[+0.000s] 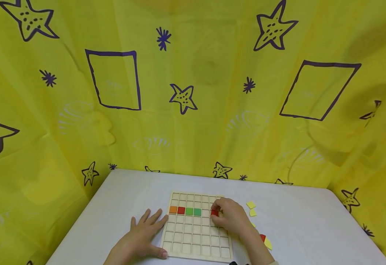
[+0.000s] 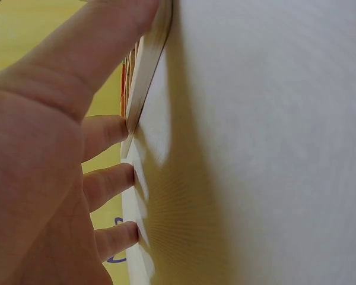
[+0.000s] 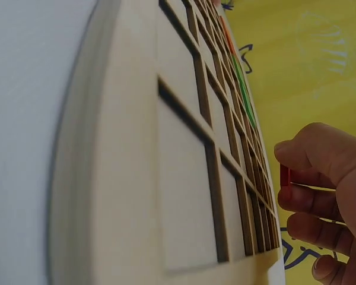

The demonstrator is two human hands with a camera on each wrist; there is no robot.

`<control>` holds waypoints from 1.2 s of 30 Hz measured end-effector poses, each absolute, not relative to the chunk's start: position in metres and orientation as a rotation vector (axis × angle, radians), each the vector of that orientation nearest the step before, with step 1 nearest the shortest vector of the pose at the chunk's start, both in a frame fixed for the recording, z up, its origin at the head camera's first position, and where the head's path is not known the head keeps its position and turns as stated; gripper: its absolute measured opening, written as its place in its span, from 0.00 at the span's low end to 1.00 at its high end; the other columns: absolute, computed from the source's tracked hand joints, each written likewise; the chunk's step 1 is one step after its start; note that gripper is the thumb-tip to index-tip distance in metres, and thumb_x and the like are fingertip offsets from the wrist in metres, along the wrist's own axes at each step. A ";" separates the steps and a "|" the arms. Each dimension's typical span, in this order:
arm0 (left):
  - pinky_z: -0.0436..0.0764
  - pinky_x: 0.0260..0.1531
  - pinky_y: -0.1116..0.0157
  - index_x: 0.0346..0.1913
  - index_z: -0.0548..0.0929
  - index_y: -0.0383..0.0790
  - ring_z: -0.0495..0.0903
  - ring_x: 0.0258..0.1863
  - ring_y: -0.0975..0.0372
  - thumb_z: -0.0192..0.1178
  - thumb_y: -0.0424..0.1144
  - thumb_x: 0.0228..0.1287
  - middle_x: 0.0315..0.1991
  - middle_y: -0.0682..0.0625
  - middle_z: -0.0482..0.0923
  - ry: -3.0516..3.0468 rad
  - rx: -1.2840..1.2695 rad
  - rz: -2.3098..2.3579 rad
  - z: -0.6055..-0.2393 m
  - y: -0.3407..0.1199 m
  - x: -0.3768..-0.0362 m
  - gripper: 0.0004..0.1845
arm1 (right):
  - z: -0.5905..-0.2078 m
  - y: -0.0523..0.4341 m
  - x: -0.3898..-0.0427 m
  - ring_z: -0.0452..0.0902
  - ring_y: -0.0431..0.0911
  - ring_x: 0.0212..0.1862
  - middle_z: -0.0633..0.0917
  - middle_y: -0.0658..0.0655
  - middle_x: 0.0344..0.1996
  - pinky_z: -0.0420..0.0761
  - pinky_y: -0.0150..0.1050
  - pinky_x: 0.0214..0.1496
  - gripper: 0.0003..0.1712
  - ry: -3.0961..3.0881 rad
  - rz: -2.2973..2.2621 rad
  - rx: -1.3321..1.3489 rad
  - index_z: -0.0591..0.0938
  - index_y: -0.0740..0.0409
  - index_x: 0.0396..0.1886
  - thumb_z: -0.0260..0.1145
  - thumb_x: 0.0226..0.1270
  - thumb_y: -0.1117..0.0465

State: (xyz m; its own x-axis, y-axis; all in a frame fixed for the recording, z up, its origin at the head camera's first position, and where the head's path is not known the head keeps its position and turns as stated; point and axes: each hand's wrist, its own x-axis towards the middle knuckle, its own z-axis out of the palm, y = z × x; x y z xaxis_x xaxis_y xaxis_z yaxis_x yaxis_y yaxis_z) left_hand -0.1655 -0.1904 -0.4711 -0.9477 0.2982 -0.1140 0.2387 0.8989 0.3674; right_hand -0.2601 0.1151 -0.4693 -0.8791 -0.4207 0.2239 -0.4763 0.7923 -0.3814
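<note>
A pale wooden grid board (image 1: 187, 248) lies on the white table, with square recesses. Its third row from the far edge holds an orange tile (image 1: 173, 209), a red tile (image 1: 181, 210), a green tile (image 1: 189, 211) and a teal-green tile (image 1: 197, 212). Over the right part of that row, my right hand (image 1: 230, 216) pinches another red tile (image 3: 285, 175) between thumb and fingertips, close above the board. My left hand (image 1: 141, 236) is spread flat at the board's left side, its thumb and a fingertip at the edge.
Right of the board lie loose yellow pieces (image 1: 250, 205), and nearer a red piece (image 1: 263, 237) beside a yellow piece (image 1: 268, 243). A yellow curtain (image 1: 193, 140) with stars surrounds the white table (image 1: 130, 191). A small black object (image 1: 234, 263) shows at the bottom edge.
</note>
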 end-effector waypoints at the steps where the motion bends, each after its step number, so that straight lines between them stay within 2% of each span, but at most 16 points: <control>1: 0.36 0.51 0.29 0.67 0.57 0.56 0.42 0.69 0.42 0.56 0.76 0.27 0.70 0.49 0.50 2.895 0.410 0.531 -0.471 -0.190 -0.165 0.57 | -0.470 0.114 -0.261 0.66 0.35 0.28 0.75 0.37 0.23 0.67 0.28 0.30 0.05 -2.856 0.661 0.720 0.76 0.37 0.25 0.65 0.48 0.52; 13: 0.34 0.51 0.29 0.67 0.57 0.59 0.41 0.69 0.42 0.57 0.76 0.25 0.70 0.49 0.50 2.877 0.370 0.547 -0.476 -0.192 -0.168 0.57 | -0.471 0.103 -0.265 0.67 0.36 0.28 0.76 0.38 0.25 0.66 0.30 0.31 0.06 -2.839 0.728 0.685 0.77 0.38 0.26 0.65 0.49 0.49; 36: 0.33 0.51 0.29 0.67 0.58 0.61 0.41 0.69 0.42 0.58 0.75 0.24 0.70 0.50 0.51 2.847 0.334 0.558 -0.475 -0.190 -0.169 0.57 | -0.475 0.103 -0.262 0.67 0.37 0.27 0.77 0.40 0.25 0.66 0.30 0.28 0.05 -2.901 0.759 0.640 0.77 0.38 0.27 0.65 0.49 0.49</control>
